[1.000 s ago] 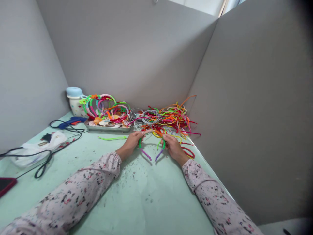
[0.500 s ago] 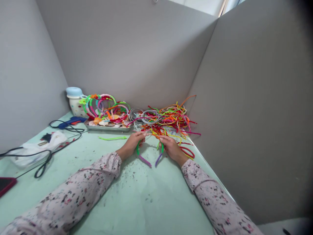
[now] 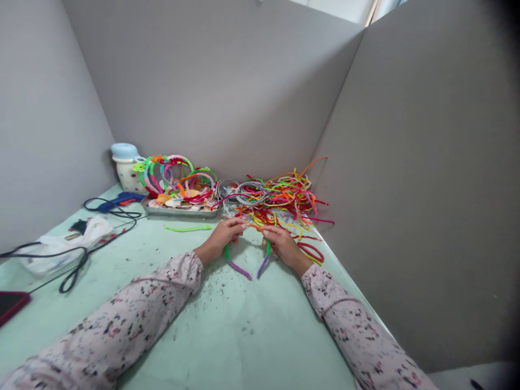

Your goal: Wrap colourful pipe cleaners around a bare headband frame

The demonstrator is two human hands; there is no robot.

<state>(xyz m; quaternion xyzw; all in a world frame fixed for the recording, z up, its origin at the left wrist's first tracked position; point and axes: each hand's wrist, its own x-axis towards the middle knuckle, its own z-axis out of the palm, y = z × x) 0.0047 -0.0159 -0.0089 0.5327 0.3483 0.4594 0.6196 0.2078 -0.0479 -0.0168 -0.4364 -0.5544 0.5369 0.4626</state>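
My left hand and my right hand rest on the green table, both pinched on one arched headband. The headband is wrapped in green and purple fuzzy wire, and its two purple ends point toward me. An orange wire runs between my fingertips at the top of the arch. Just behind my hands lies a heap of coloured pipe cleaners.
A metal tray of finished coloured headbands stands at the back. Bare grey headbands, a white jar with a blue lid, a blue glue gun with black cords, a plastic bag and a loose green wire lie around. Grey panels wall the table.
My hands have drawn closer together at the top of the headband, and its purple ends have swung nearer to each other.
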